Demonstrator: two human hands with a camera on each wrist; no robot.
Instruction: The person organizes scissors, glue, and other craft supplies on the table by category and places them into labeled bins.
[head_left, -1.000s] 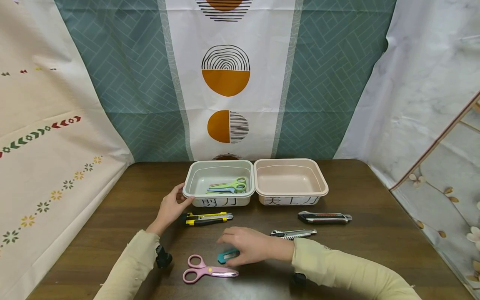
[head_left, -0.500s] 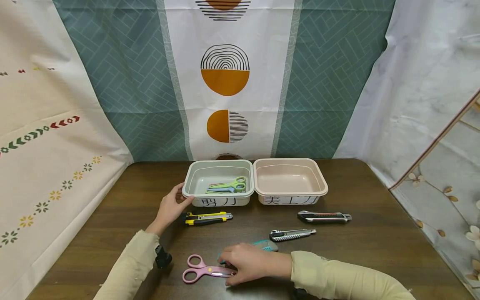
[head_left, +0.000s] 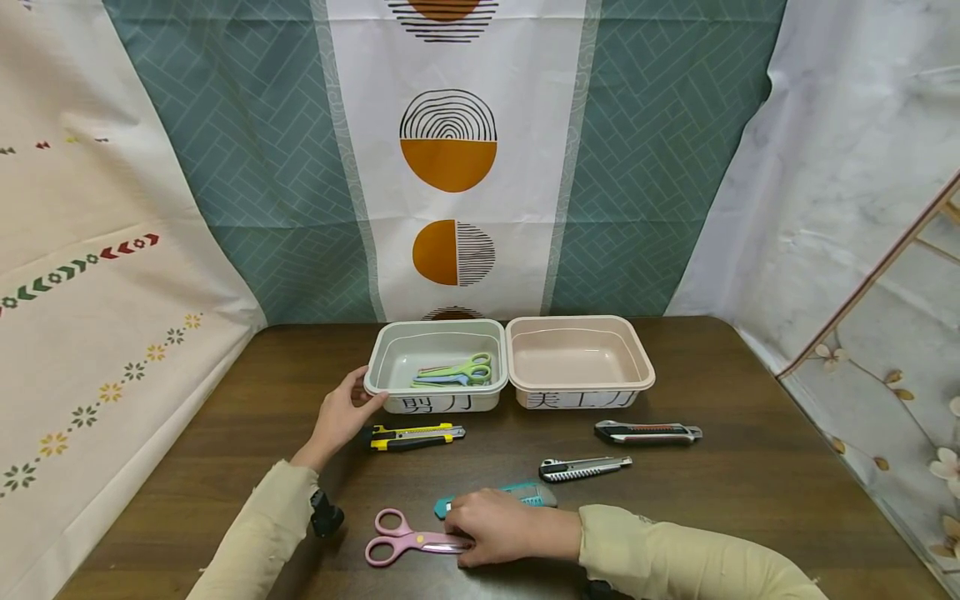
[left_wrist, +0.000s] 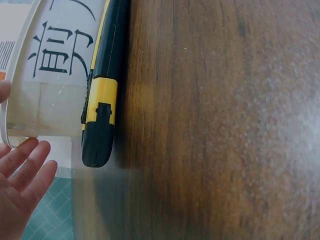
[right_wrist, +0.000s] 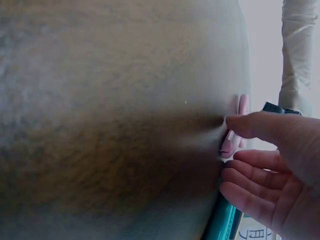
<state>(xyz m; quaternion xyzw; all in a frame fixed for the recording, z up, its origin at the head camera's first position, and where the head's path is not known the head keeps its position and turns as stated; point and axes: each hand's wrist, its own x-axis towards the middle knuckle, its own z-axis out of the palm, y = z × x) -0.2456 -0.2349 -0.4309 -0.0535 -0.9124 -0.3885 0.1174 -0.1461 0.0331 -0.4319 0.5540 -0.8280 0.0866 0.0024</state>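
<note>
Pink scissors (head_left: 408,543) lie at the front of the table, handles to the left. My right hand (head_left: 493,527) is over their blade end and hides the tip. In the right wrist view, my thumb and forefinger stand apart on either side of the scissors (right_wrist: 228,145). Just behind that hand lies a teal box cutter (head_left: 534,494), partly covered by it. My left hand (head_left: 341,417) holds the front left corner of a grey-green bin (head_left: 435,327), thumb at the front rim and fingers along the side. Green and blue scissors (head_left: 457,372) lie inside the bin.
A pink-beige bin (head_left: 581,389) stands against the right side of the grey-green one. In front of the bins lie a yellow-black box cutter (head_left: 416,437), a silver box cutter (head_left: 585,469) and a grey-black box cutter (head_left: 648,433). A patterned cloth (head_left: 637,167) hangs behind the table.
My right hand has moved down from above the teal box cutter toward the front, to the pink scissors' blades, uncovering more of the cutter. The left hand stays at the bin corner.
</note>
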